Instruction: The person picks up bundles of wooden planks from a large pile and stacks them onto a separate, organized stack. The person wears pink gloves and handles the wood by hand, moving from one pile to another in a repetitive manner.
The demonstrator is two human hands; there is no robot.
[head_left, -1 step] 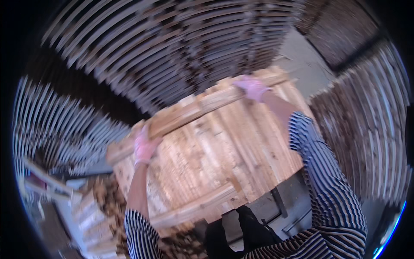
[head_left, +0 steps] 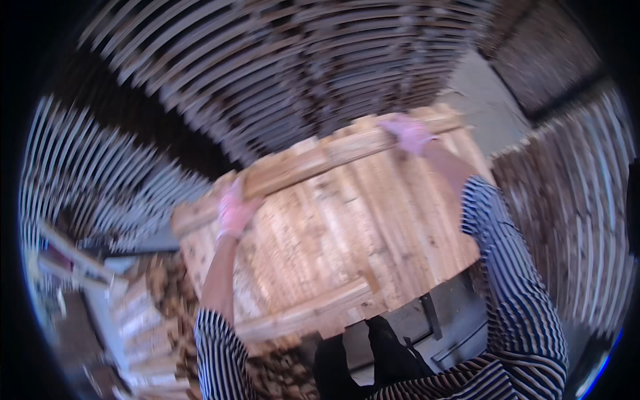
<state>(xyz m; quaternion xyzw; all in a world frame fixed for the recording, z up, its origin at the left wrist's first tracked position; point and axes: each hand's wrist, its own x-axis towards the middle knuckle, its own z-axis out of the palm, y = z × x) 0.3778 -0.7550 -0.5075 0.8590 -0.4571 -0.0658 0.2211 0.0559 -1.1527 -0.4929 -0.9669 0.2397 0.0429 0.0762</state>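
Observation:
In front of me is a panel (head_left: 313,243) of narrow light-brown boards laid side by side, tilted with its right end farther away. A crosspiece (head_left: 293,175) runs along its far edge and a shorter crosspiece (head_left: 313,310) along the near one. My left hand (head_left: 235,212), in a pink glove, grips the far crosspiece near its left end, thumb lying toward the right. Toward the right end, my right hand (head_left: 411,135), also pink-gloved, is closed over the same far edge. The fingertips of both hands are hidden or blurred.
Tall stacks of slatted wood (head_left: 313,67) rise beyond the panel, with another stack (head_left: 127,180) at left and one (head_left: 560,213) at right. Cut wood pieces (head_left: 157,327) are piled at the lower left. A dark flat panel (head_left: 547,60) is at the upper right.
The panel, both hands and the surroundings sit slightly farther right in the picture. Both hands keep their hold on the far edge.

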